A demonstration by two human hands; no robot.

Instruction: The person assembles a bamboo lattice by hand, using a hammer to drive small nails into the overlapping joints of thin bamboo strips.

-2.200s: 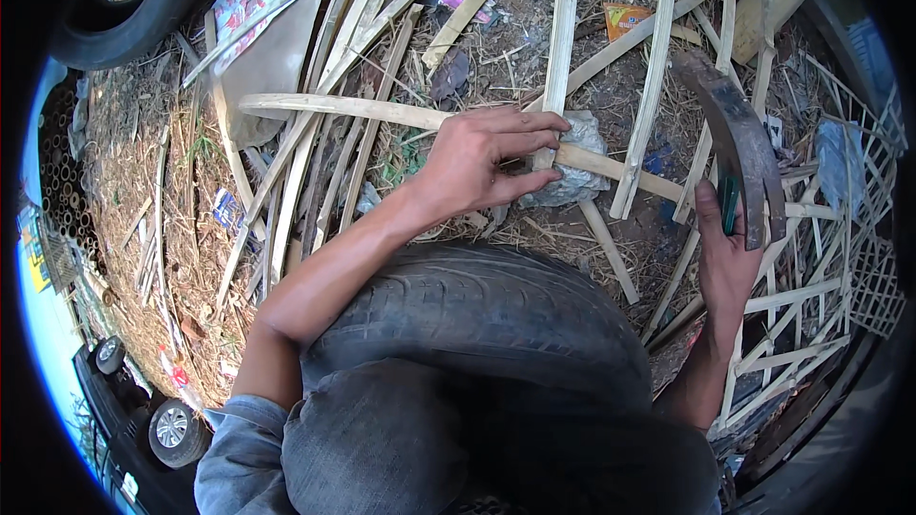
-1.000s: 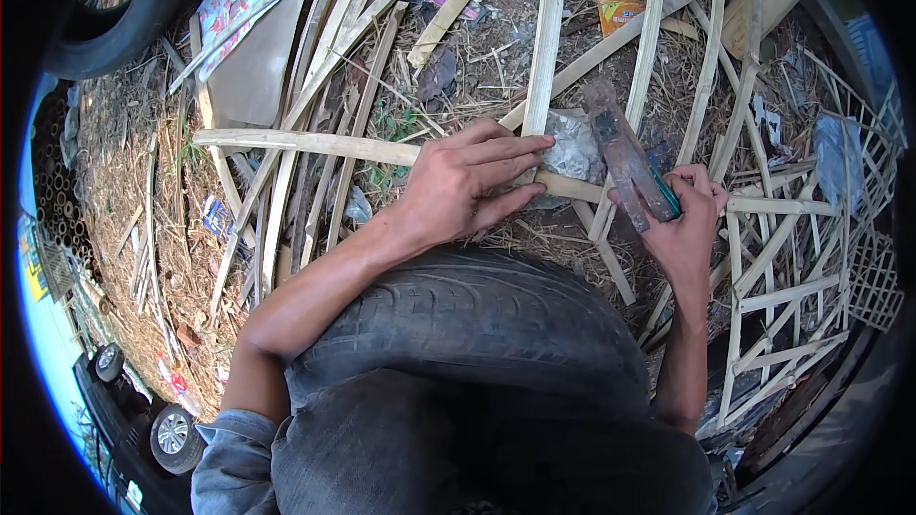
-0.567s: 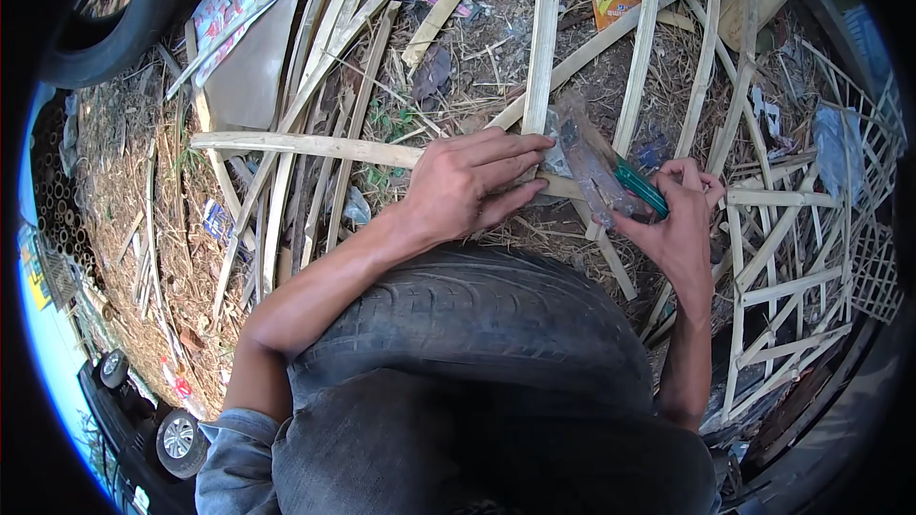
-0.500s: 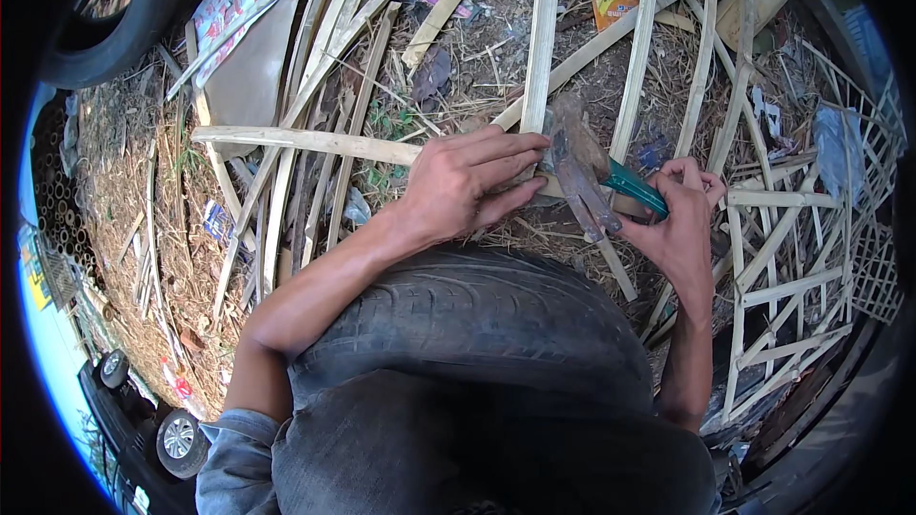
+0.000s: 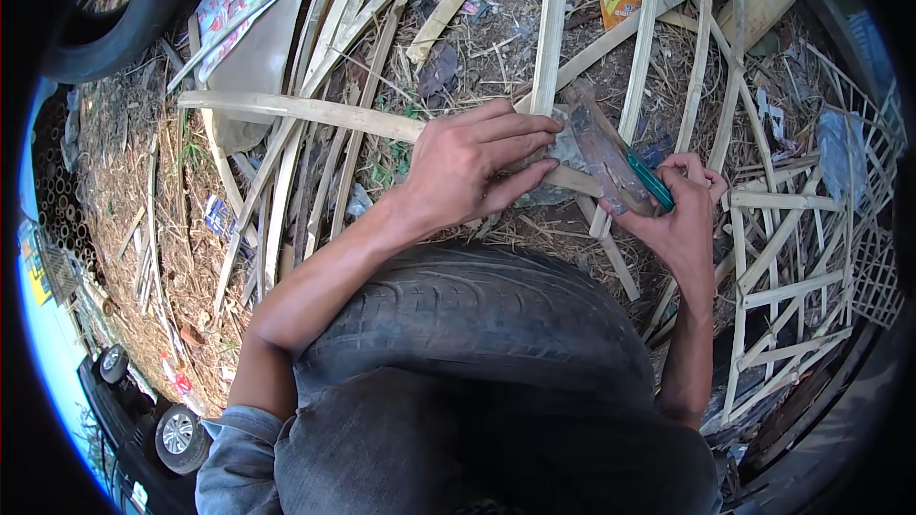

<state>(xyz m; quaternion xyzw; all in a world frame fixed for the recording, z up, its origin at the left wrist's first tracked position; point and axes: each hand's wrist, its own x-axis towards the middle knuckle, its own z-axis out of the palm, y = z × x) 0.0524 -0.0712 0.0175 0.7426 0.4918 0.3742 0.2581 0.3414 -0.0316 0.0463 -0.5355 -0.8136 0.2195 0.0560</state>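
Observation:
A pale bamboo strip [image 5: 315, 114] lies crosswise, its left part reaching out past my left hand [image 5: 468, 162]. The fingers of that hand are closed over the strip, pressing it near an upright bamboo strip [image 5: 551, 29]. My right hand [image 5: 676, 205] grips the green handle [image 5: 651, 181] of a hammer. The hammer's rusty metal head [image 5: 609, 164] is over the right part of the crosswise strip and hides some of it. Below the strip, a greyish flat surface [image 5: 563, 148] shows in part, its kind unclear.
A black tyre [image 5: 468, 305] stands between my forearms, close to my legs. More bamboo strips [image 5: 637, 48] run away from me on the right. A bamboo lattice [image 5: 792, 296] is at the right. Loose slats [image 5: 353, 133] and litter cover the ground at left.
The hammer head has turned and now shows a broader side. The left end of the crosswise strip has risen slightly in the view. Both hands stay nearly in place.

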